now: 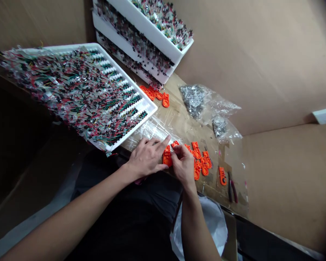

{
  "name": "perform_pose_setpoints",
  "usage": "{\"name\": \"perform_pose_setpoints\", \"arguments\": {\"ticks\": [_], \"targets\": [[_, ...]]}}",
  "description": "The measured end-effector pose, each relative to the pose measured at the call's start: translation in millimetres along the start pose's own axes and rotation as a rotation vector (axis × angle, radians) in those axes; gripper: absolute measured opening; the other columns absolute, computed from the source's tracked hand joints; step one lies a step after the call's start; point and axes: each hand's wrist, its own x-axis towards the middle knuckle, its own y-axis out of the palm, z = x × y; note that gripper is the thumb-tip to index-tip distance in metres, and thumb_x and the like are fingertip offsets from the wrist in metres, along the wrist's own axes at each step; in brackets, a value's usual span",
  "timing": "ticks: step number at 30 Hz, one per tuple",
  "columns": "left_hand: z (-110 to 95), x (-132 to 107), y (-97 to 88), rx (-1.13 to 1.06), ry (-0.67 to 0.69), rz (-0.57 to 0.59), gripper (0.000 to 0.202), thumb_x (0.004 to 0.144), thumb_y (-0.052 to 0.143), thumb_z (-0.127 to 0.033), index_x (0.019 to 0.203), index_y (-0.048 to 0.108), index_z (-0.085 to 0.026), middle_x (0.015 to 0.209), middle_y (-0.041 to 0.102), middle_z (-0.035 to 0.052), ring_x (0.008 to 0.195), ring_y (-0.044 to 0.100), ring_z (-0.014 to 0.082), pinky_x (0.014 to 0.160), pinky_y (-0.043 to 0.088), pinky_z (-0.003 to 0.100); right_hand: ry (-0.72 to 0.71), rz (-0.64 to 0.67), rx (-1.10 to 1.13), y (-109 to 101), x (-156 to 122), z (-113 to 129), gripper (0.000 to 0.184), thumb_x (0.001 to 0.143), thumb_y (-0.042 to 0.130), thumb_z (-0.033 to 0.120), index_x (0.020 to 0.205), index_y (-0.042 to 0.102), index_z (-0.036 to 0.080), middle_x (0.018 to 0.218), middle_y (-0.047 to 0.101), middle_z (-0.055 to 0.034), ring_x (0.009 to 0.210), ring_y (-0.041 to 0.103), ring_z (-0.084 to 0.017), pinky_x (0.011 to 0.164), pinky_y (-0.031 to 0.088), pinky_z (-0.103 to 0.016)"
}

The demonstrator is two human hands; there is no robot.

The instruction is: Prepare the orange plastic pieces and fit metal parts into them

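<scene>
My left hand (pixel 148 156) and my right hand (pixel 182 163) meet at the near edge of the cardboard-covered bench. Between them is an orange plastic part (pixel 167 158); the left thumb and fingers pinch it from the left, index finger stretched over it. The right hand's fingers are curled and pressed against the same part from the right. Several more orange parts (pixel 201 159) lie just right of the right hand. What else the right fingers hold is hidden.
A white tray (pixel 149 105) heaped with small wired components sits to the left, and more such trays (pixel 152 34) lean stacked at the back. More orange parts (pixel 156 95), clear bags of small metal pieces (pixel 198 99), a lone orange part (pixel 222 175) and pliers (pixel 232 188) lie around.
</scene>
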Motion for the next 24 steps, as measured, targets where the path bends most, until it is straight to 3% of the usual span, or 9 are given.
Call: {"name": "perform_pose_setpoints", "arguments": {"ticks": [9,15,19,24], "targets": [[0,0,-0.3,-0.033,0.001,-0.013,0.118,0.092,0.078,-0.055,0.173,-0.002,-0.021,0.145,0.067,0.0116,0.135,0.053,0.0312,0.103,0.036,0.046,-0.051,-0.029,-0.125,5,-3,11,0.011,0.092,0.057,0.021,0.1,0.065,0.022,0.076,0.063,0.0002,0.068,0.058,-0.019,0.067,0.045,-0.031],[1,0,-0.2,-0.035,0.016,-0.017,0.116,0.093,0.077,-0.051,0.173,-0.002,-0.02,0.146,0.066,0.011,0.135,0.053,0.0308,0.103,0.036,0.046,-0.186,0.027,-0.338,7,-3,25,0.017,0.093,0.047,0.013,0.095,0.062,0.021,0.084,0.065,-0.0042,0.075,0.058,-0.021,0.075,0.043,-0.033],[0,0,1.3,-0.023,0.009,-0.023,0.116,0.093,0.076,-0.056,0.173,-0.001,-0.02,0.145,0.067,0.0121,0.134,0.054,0.0309,0.102,0.035,0.045,-0.105,0.12,-0.29,-7,4,22,0.013,0.097,0.053,0.02,0.098,0.066,0.021,0.08,0.067,-0.0014,0.071,0.061,-0.019,0.071,0.043,-0.03],[0,1,1.5,-0.026,0.006,-0.03,0.121,0.09,0.079,-0.058,0.173,-0.001,-0.02,0.142,0.068,0.0113,0.134,0.054,0.0308,0.101,0.035,0.045,-0.017,0.138,-0.243,-15,7,11,0.017,0.096,0.061,0.029,0.082,0.063,0.021,0.07,0.065,0.0011,0.063,0.058,-0.017,0.065,0.04,-0.029]]}}
